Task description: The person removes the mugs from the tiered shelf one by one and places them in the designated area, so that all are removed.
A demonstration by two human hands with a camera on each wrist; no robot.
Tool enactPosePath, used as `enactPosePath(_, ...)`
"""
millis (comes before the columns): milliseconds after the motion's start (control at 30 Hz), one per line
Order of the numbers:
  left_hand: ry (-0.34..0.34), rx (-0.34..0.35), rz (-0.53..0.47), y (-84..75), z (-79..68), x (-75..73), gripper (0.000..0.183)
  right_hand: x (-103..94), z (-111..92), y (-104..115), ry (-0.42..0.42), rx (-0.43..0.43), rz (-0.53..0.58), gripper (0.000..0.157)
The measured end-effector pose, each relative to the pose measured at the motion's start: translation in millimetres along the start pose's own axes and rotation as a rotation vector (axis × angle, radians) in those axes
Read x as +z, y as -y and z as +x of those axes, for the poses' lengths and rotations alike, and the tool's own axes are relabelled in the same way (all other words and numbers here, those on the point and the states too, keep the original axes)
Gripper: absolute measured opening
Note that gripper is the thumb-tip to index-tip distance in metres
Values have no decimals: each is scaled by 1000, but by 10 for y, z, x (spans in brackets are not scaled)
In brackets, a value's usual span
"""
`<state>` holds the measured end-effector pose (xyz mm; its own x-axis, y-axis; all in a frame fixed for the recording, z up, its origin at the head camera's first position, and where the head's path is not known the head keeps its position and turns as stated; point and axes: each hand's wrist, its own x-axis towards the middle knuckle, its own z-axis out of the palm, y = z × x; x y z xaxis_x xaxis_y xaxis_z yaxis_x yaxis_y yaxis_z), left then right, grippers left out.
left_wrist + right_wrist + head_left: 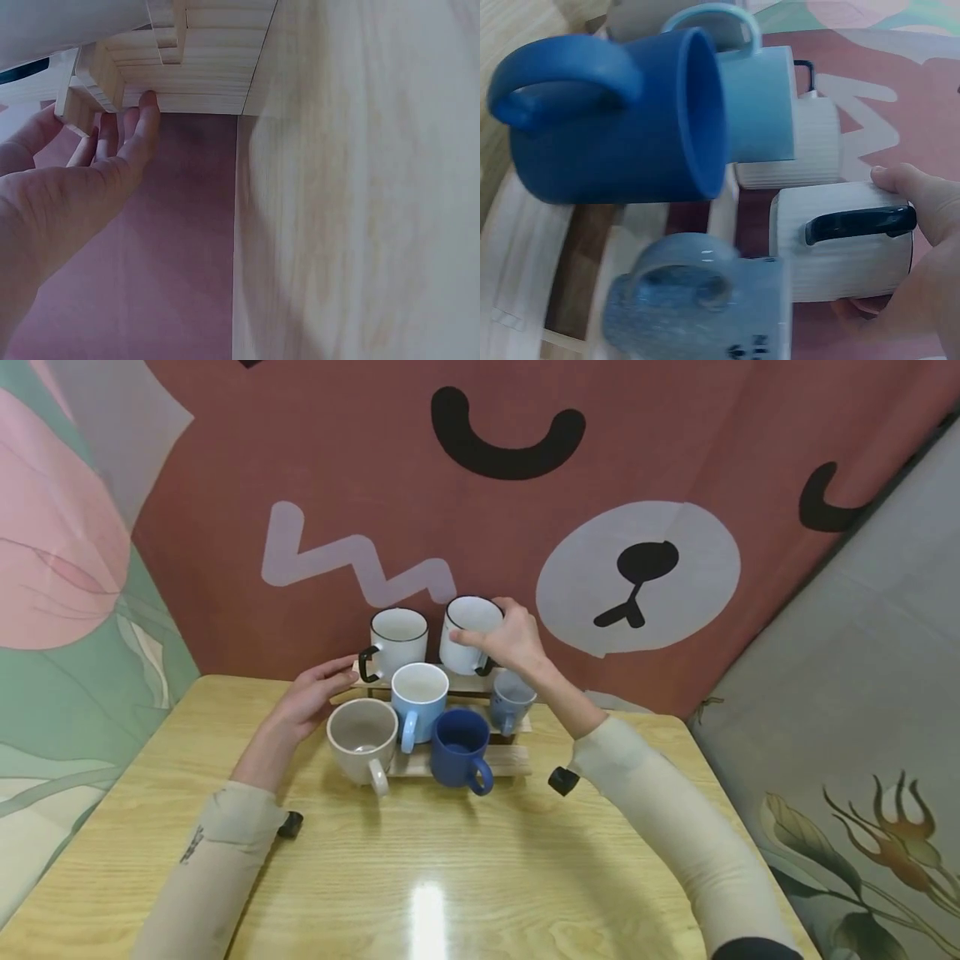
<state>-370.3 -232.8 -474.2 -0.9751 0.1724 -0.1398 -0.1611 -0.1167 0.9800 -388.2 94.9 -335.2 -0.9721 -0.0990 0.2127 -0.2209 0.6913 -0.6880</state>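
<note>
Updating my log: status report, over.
Right hand grips black-rimmed white mug. Left hand grips wooden rack's end. Blue-grey mug in front, one tier lower.

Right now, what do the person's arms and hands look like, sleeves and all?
The left hand and right hand are ungloved. The left sleeve and right sleeve are pale cream. Dark marks run along the left one near its cuff; a dark patch shows on the right one farther up. A small black block juts out beside each cuff.
</note>
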Motion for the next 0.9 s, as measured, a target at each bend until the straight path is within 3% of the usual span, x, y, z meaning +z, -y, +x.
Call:
enactPosePath(267, 13, -4, -7, -12, 4, 26, 60, -271, -45, 140, -4, 14, 56, 99)
enactPosePath(500, 25, -12, -93, 22, 27, -33, 61, -499, -136, 165, -7, 25, 87, 101)
enactPosePath(900, 32, -6, -78, 24, -74, -173, 65, -935, -411, -99, -65, 5, 42, 92)
